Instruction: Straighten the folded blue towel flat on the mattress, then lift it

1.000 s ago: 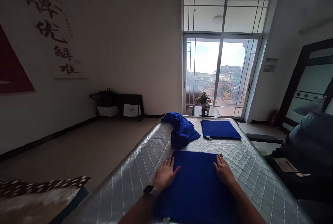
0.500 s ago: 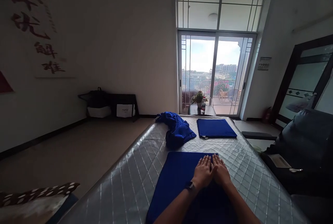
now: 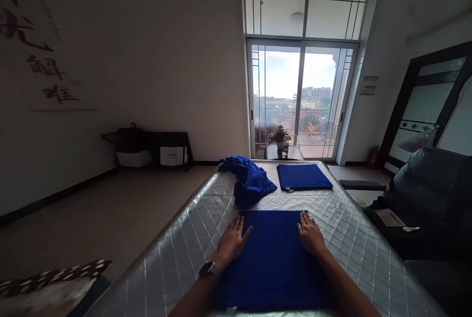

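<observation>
The flat blue cloth (image 3: 273, 263) is laid on the silver bed (image 3: 180, 253). The left hand (image 3: 230, 243) has just been moved across and laid flat on the cloth's left edge; the right hand (image 3: 311, 236) is kept flat on its right. Both sides seem to be smoothed.

The person at the silver quilted bench (image 3: 177, 253) has the left hand (image 3: 231, 241) flat at one side of a folded blue cloth (image 3: 273, 268), the right hand (image 3: 310, 233) at the other. Beyond, a crumpled blue cloth (image 3: 247, 179) lies left of a second folded one (image 3: 304, 176), near sliding glass doors (image 3: 301, 91).
</observation>
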Motion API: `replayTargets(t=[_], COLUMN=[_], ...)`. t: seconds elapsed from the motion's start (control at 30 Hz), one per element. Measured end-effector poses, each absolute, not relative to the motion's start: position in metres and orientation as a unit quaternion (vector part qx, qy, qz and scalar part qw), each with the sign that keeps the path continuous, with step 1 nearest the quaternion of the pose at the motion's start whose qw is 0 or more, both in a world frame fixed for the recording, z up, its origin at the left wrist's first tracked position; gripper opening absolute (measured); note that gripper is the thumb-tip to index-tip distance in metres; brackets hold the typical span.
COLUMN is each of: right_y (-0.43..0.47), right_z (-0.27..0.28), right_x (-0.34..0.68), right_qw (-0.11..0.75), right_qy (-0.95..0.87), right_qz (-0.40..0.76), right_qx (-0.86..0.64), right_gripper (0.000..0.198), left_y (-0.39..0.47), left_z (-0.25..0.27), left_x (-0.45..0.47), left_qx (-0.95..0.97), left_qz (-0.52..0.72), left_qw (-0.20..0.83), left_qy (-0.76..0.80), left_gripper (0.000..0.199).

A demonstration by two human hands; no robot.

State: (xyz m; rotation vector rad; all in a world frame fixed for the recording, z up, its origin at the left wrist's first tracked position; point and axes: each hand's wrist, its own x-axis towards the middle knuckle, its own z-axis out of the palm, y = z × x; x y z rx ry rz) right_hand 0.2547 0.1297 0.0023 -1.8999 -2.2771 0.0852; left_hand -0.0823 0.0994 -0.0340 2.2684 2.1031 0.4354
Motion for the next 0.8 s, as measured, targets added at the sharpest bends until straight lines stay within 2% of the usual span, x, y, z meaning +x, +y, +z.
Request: replayTargets(t=[0.2, 0.3, 0.43, 0.57, 0.67, 0.8], right_y=[0.092, 0.07, 0.056, 0.055, 0.056, 0.055], right_z=[0.007, -0.004, -0.017, -0.019, -0.016, -0.013], right_x=[0.259, 0.263, 0.266, 0.267, 0.267, 0.265], right_qw=[0.076, 0.077, 0.082, 0.05, 0.048, 0.071], right_qy=[-0.779, -0.783, -0.778, -0.796, -0.791, -0.781], right_qz=[0.039, 0.053, 0.043, 0.018, 0.02, 0.032], right_qx=[-0.622, -0.615, -0.622, -0.602, -0.61, -0.619], right_gripper=[0.065, 0.067, 0.066, 0.063, 0.064, 0.065], left_y=[0.099, 0.097, 0.085, 0.072, 0.068, 0.062], left_z=[-0.015, 0.003, 0.013, 0.0, -0.008, -0.005], left_x=[-0.073, -0.039, 0.052, 0.125, 0.126, 0.067], left_qx=[0.715, 0.71, 0.804, 0.864, 0.859, 0.831], left_qz=[0.112, 0.104, 0.146, 0.195, 0.192, 0.153], left_qw=[-0.005, -0.015, 0.028, 0.07, 0.085, 0.077], left_qy=[0.69, 0.696, 0.576, 0.46, 0.468, 0.529], left_gripper=[0.09, 0.093, 0.086, 0.074, 0.073, 0.077])
